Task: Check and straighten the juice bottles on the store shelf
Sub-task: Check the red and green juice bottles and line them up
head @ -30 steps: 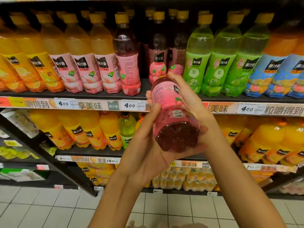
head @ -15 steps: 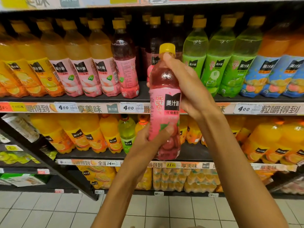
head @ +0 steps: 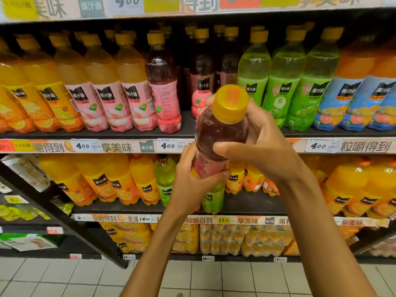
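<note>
A red juice bottle [head: 216, 133] with a pink label and a yellow cap is held in front of the shelf, tilted so its cap points toward me. My right hand [head: 261, 144] grips its upper body just below the cap. My left hand [head: 192, 179] grips its lower end, hiding most of the label. Behind it, on the upper shelf [head: 186, 129], stand rows of orange, pink-labelled, dark red, green and blue-labelled juice bottles. A gap shows in the front of the dark red row beside one red bottle [head: 162, 86].
A lower shelf [head: 246, 202] carries larger orange bottles and green ones. Wrapped multipacks sit at the bottom. Price strips [head: 120, 146] run along each shelf edge. A second rack [head: 25, 189] angles in at the left. White tiled floor lies below.
The bottle went from bottom-toward-me to upright, and now its cap tips toward me. The view has moved closer to the shelf.
</note>
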`<state>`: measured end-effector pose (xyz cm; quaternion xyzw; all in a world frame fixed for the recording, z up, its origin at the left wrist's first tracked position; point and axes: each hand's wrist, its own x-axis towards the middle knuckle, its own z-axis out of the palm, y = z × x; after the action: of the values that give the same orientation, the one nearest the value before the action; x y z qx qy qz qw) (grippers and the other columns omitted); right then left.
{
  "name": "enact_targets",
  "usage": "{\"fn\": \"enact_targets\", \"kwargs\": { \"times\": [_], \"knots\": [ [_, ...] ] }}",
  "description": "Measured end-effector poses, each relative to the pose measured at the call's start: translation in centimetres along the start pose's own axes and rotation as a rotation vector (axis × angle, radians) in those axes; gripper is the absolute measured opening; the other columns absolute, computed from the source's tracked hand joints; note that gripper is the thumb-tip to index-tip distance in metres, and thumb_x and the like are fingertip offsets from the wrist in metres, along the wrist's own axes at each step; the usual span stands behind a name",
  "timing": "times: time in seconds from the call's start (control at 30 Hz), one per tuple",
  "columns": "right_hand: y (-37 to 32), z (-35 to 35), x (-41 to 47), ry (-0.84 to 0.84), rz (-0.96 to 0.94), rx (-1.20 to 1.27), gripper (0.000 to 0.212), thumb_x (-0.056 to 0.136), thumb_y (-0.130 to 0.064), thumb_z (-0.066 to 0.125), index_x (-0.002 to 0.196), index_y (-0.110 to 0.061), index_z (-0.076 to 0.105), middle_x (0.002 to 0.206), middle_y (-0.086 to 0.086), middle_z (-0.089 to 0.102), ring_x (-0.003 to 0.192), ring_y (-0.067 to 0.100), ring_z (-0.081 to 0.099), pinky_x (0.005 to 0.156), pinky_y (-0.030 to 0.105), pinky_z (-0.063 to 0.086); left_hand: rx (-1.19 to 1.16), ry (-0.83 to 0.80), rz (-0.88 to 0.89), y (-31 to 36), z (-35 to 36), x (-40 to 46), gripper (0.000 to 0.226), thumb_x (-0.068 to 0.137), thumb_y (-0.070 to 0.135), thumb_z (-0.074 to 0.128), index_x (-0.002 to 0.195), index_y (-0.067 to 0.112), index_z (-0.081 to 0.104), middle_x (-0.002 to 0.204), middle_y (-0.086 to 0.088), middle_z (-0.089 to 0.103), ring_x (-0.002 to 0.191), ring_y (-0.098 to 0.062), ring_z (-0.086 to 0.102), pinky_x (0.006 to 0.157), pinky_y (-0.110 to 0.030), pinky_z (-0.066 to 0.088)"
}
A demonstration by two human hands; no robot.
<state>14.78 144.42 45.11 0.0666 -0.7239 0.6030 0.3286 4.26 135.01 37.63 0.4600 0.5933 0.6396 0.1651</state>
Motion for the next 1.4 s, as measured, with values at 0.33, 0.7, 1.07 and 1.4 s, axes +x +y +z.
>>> {"fn": "enact_targets", "kwargs": {
  "times": [0.33,0.7,1.07,1.4],
  "knots": [
    [0.4,-0.8,3.1,0.021,0.089,0.310,0.077,0.064,-0.045,0.082,0.125,-0.010,0.050,0.108,0.012,0.065,0.096,0.031,0.065,0.093,0.055,0.048,-0.440,-0.338,-0.124,-0.4,-1.0,-0.4,0.070,0.064,0.042,0.083,0.121,0.014,0.052,0.105,-0.003,0.071,0.095,-0.016,0.067,0.079,-0.023,0.052],
    [1.9,0.2,3.4,0.376,0.088,0.233,0.028,0.085,-0.019,0.058,0.112,-0.010,0.057,0.088,-0.001,0.067,0.080,0.009,0.064,0.071,0.023,0.053,-0.308,-0.125,-0.233,-0.2,-0.2,-0.8,0.046,0.075,0.064,0.052,0.097,0.025,0.064,0.069,0.010,0.069,0.063,-0.004,0.065,0.056,-0.026,0.056],
    [1.6,-0.7,4.9,0.199,0.279,0.626,0.024,0.082,-0.027,0.056,0.091,-0.005,0.061,0.081,0.009,0.065,0.075,0.025,0.062,0.067,0.035,0.054,-0.525,-0.282,-0.420,0.6,0.7,-1.0,0.069,0.078,0.074,0.039,0.104,0.020,0.073,0.096,-0.012,0.073,0.086,-0.025,0.071,0.079,-0.039,0.057],
    [1.0,-1.1,4.9,0.353,0.289,0.283,0.029,0.088,-0.036,0.059,0.091,-0.010,0.069,0.091,0.014,0.069,0.092,0.030,0.067,0.089,0.044,0.054,-0.458,-0.109,-0.399,2.7,1.2,-0.6,0.067,0.057,0.072,0.055,0.083,0.012,0.070,0.073,-0.011,0.068,0.059,-0.020,0.061,0.059,-0.031,0.052]
  ]
}}
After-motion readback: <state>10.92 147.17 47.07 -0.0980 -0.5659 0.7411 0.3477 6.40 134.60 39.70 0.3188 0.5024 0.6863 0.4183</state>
